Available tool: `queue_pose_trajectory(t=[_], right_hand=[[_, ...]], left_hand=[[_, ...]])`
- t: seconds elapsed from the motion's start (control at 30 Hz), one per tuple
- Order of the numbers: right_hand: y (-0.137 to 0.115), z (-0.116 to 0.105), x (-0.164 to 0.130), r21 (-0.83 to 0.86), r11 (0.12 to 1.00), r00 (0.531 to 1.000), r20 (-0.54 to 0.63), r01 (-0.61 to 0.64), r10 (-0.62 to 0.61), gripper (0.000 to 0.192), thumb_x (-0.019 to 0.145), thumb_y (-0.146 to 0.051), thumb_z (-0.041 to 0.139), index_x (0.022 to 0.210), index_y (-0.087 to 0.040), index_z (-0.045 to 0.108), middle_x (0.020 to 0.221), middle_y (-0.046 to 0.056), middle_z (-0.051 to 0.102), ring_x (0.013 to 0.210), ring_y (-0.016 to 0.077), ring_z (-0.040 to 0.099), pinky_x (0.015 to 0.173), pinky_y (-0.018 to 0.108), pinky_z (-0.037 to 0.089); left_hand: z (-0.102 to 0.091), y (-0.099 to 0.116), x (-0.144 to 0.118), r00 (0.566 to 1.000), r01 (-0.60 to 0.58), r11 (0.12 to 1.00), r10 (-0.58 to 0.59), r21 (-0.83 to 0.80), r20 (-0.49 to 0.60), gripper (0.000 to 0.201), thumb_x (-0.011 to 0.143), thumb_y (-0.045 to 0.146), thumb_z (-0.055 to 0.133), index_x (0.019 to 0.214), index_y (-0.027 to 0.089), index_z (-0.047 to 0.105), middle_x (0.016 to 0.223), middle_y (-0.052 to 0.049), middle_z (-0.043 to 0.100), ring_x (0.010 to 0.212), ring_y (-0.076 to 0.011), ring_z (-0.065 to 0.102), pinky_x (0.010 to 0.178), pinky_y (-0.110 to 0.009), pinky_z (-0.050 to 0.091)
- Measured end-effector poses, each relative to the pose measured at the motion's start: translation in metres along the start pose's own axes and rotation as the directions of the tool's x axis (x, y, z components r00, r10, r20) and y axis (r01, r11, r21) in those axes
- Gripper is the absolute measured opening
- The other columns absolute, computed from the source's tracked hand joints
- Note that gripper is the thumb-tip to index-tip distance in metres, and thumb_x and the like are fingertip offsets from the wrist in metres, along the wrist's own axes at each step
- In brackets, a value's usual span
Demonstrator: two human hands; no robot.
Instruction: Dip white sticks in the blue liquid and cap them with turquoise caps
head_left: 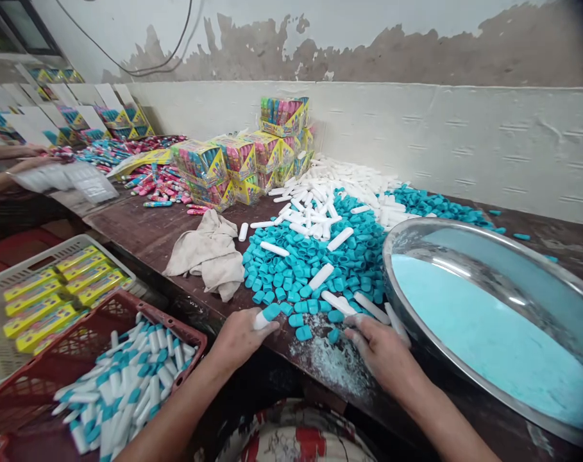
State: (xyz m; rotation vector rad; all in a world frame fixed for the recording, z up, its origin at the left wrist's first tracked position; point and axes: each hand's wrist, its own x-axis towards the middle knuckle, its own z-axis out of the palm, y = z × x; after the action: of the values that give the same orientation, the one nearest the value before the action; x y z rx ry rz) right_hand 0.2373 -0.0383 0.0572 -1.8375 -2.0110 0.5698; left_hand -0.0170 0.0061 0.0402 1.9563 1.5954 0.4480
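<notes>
Closed around a small white tube with a teal cap [270,313] is my left hand [237,343], near the table's front edge. The cap end points up and right. My right hand [387,356] has its fingertips pinched on the end of a white plastic tube [338,303] at the front of the pile. Just ahead of both hands lies a heap of teal caps [315,260], with several white tubes on top. Behind it spreads a pile of white tubes [353,179]. White-blue powder [342,369] is scattered on the table between my hands.
A steel basin [392,256] of pale blue powder [488,340] stands right. A red crate [195,333] of capped tubes and a white crate [86,240] of yellow boxes sit left. A cloth [207,253], packed boxes [243,154] and another person's hands [24,160] are beyond.
</notes>
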Motion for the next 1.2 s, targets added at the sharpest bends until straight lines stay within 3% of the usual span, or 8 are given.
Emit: queue_pose_trajectory(t=[0.13,0.3,0.5,0.63,0.73,0.83,1.0,1.2], right_hand=[[-0.001,0.012,0.0,-0.317,0.944,0.987,0.157,0.088,-0.039,0.035,0.08,-0.013,0.043,0.112,-0.021,0.056,0.105,0.011,0.06,0.089,0.0242,0.058,0.072,0.033,0.044],[-0.004,0.012,0.008,-0.365,0.925,0.983,0.176,0.109,-0.046,0.024,0.084,-0.017,0.041,0.091,-0.018,0.063,0.091,0.009,0.062,0.084,0.0216,0.059,0.071,0.029,0.044],[-0.015,0.005,-0.004,-0.158,0.984,0.996,0.037,0.086,-0.081,0.021,0.082,-0.021,0.044,0.093,-0.018,0.062,0.09,0.009,0.063,0.083,0.0214,0.059,0.073,0.031,0.044],[-0.018,-0.002,-0.011,0.16,0.983,0.995,-0.043,0.094,-0.088,0.017,0.08,-0.027,0.046,0.085,-0.018,0.059,0.079,0.006,0.062,0.073,0.0188,0.057,0.068,0.03,0.044],[-0.017,-0.007,-0.012,0.472,0.882,0.995,0.086,0.007,-0.054,0.015,0.078,-0.032,0.049,0.075,-0.019,0.056,0.065,-0.001,0.056,0.061,0.0132,0.052,0.057,0.024,0.041],[-0.017,-0.006,-0.011,0.632,0.763,0.967,0.251,-0.137,-0.034,0.018,0.075,-0.035,0.054,0.07,-0.018,0.053,0.055,-0.005,0.048,0.047,0.0081,0.041,0.046,0.02,0.033],[-0.018,0.004,-0.011,0.707,0.621,0.901,0.435,-0.337,-0.006,0.027,0.069,-0.042,0.06,0.067,-0.017,0.05,0.047,-0.007,0.046,0.034,0.005,0.033,0.035,0.018,0.025],[-0.022,0.008,-0.003,0.73,0.607,0.911,0.411,-0.315,-0.021,0.027,0.067,-0.041,0.062,0.062,-0.017,0.05,0.041,-0.008,0.043,0.032,0.0046,0.03,0.034,0.018,0.023]], left_hand=[[0.006,0.001,-0.006,0.999,0.05,0.998,-0.049,-0.042,0.013,0.034,0.073,0.046,0.051,0.061,0.015,0.055,0.058,0.001,0.054,0.056,-0.0134,0.047,0.052,-0.022,0.026],[0.014,0.015,-0.01,0.997,0.035,0.994,-0.027,-0.1,0.077,0.031,0.074,0.043,0.052,0.062,0.014,0.056,0.059,0.001,0.055,0.057,-0.0126,0.048,0.052,-0.022,0.027],[0.026,0.03,-0.014,0.979,-0.064,0.997,0.072,-0.047,0.193,0.029,0.075,0.043,0.053,0.068,0.016,0.061,0.063,0.001,0.06,0.059,-0.0137,0.053,0.052,-0.021,0.03],[0.035,0.037,-0.016,0.957,-0.151,0.989,0.146,-0.001,0.252,0.028,0.076,0.044,0.051,0.073,0.018,0.063,0.07,-0.001,0.065,0.063,-0.0154,0.057,0.054,-0.02,0.033],[0.039,0.039,-0.017,0.948,-0.195,0.979,0.172,0.06,0.268,0.032,0.076,0.048,0.05,0.075,0.02,0.063,0.072,-0.002,0.066,0.064,-0.0168,0.06,0.053,-0.021,0.034],[0.041,0.041,-0.019,0.938,-0.229,0.965,0.184,0.128,0.294,0.034,0.076,0.05,0.049,0.075,0.02,0.064,0.071,-0.003,0.067,0.064,-0.0179,0.061,0.051,-0.021,0.034],[0.041,0.048,-0.019,0.917,-0.267,0.949,0.197,0.168,0.347,0.035,0.076,0.051,0.048,0.075,0.02,0.066,0.07,-0.004,0.067,0.063,-0.0183,0.061,0.05,-0.021,0.034],[0.042,0.052,-0.015,0.926,-0.254,0.947,0.18,0.196,0.332,0.037,0.076,0.05,0.048,0.079,0.018,0.066,0.074,-0.009,0.068,0.067,-0.0217,0.062,0.053,-0.023,0.037]])
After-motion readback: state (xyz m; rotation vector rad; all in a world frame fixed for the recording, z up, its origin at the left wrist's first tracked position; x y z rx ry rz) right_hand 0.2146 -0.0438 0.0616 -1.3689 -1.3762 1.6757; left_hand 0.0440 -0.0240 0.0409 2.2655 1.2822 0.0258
